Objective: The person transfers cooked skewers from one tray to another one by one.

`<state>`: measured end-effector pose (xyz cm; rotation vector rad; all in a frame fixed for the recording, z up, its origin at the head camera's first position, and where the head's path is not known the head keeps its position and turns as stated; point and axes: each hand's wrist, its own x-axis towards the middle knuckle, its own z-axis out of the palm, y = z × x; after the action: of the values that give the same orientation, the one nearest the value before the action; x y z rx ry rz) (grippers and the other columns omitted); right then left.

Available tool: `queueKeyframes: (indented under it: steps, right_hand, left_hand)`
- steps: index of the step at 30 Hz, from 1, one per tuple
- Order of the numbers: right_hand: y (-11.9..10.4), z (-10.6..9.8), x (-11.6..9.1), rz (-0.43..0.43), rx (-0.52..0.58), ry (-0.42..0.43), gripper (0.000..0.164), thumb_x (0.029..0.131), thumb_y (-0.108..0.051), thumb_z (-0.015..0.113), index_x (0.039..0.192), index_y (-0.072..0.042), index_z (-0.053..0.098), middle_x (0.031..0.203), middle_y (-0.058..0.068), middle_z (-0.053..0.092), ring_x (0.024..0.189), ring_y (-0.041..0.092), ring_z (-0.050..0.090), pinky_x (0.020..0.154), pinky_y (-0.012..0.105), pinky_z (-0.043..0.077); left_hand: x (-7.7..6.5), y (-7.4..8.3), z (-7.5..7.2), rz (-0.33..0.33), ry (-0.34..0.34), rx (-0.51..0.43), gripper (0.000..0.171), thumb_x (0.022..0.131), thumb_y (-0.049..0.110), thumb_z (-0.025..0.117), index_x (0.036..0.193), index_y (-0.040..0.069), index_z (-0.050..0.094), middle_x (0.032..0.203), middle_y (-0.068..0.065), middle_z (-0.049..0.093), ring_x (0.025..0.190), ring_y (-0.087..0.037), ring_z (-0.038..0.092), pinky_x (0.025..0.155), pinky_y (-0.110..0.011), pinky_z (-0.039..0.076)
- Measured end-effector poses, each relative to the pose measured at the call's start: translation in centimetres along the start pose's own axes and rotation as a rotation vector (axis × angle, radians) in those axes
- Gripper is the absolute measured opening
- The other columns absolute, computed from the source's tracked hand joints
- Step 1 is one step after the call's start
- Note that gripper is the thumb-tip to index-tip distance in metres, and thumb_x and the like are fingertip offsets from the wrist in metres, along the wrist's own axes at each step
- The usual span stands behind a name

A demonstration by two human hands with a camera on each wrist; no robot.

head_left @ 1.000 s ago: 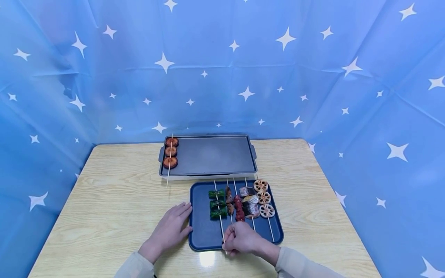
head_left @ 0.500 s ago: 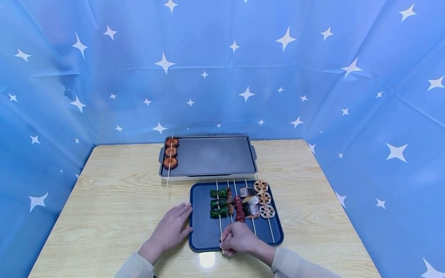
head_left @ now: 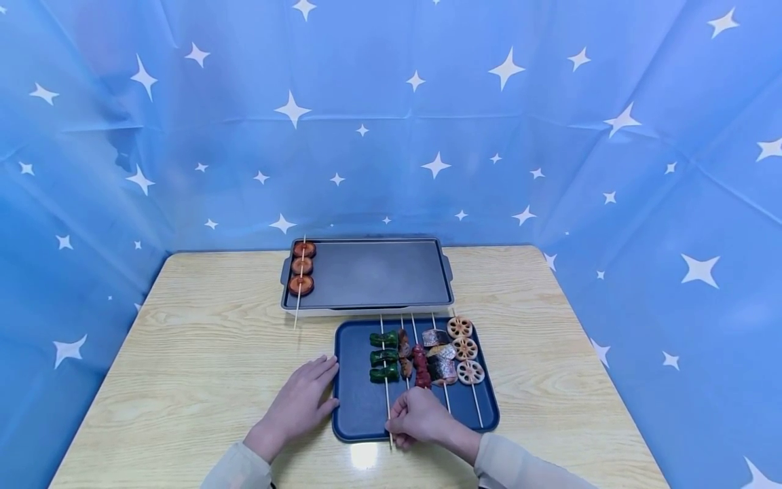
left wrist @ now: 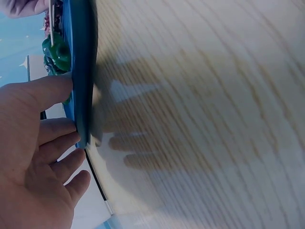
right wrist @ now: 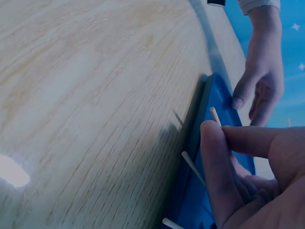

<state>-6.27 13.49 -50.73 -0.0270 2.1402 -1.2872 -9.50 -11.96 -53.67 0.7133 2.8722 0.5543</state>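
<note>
My right hand (head_left: 418, 415) pinches the lower stick end of a green pepper skewer (head_left: 383, 356) between thumb and finger, at the near edge of the blue tray (head_left: 356, 407). In the right wrist view the stick's tip pokes out past the fingertips. My left hand (head_left: 301, 397) touches the tray's left rim with its fingers fairly straight, also visible in the left wrist view. To the right of the pepper lie a brown meat skewer (head_left: 405, 354), a red meatball-like skewer (head_left: 420, 367), a fish skewer (head_left: 441, 356) and a lotus root skewer (head_left: 466, 348).
Behind the tray stands a grey griddle pan (head_left: 379, 275) with a handle at each side. A skewer of round mushroom-like slices (head_left: 302, 266) lies along its left side, its stick overhanging the near rim. All stand on a wooden table (head_left: 183, 339) before a blue starry curtain (head_left: 366, 81).
The pepper skewer's lower end and my right hand have shifted slightly left, and the skewer now lies straighter. My left hand keeps its place at the tray.
</note>
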Motion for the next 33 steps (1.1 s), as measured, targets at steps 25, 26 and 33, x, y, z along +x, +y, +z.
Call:
queueKeyframes:
  steps: [25, 26, 33]
  right_hand:
    - [-1.2, -3.2, -0.6, -0.143, -0.206, 0.021, 0.015, 0.091, -0.015, 0.064, 0.084, -0.005, 0.072, 0.069, 0.007, 0.071, 0.056, 0.013, 0.064, 0.050, 0.027, 0.055]
    - [-1.4, -3.7, -0.7, -0.158, -0.215, 0.035, 0.014, 0.092, -0.015, 0.064, 0.087, -0.005, 0.072, 0.070, 0.008, 0.071, 0.056, 0.012, 0.063, 0.051, 0.026, 0.054]
    - [-2.0, -7.4, -0.7, -0.210, -0.369, 0.251, 0.014, 0.091, -0.016, 0.064, 0.099, -0.008, 0.072, 0.076, -0.002, 0.070, 0.060, 0.005, 0.057, 0.052, 0.022, 0.044]
  left_hand:
    - [0.0, 0.1, 0.1, 0.011, 0.028, 0.016, 0.060, 0.088, 0.033, 0.071, 0.137, 0.002, 0.054, 0.147, -0.009, 0.051, 0.139, -0.030, 0.044, 0.117, -0.049, 0.035]
    - [0.0, 0.2, 0.1, 0.009, 0.026, 0.016, 0.060, 0.088, 0.033, 0.071, 0.137, 0.002, 0.054, 0.147, -0.009, 0.051, 0.139, -0.030, 0.044, 0.117, -0.049, 0.035]
    - [0.0, 0.2, -0.1, 0.008, 0.025, 0.011, 0.060, 0.088, 0.034, 0.070, 0.137, 0.002, 0.054, 0.147, -0.009, 0.051, 0.139, -0.030, 0.044, 0.118, -0.048, 0.035]
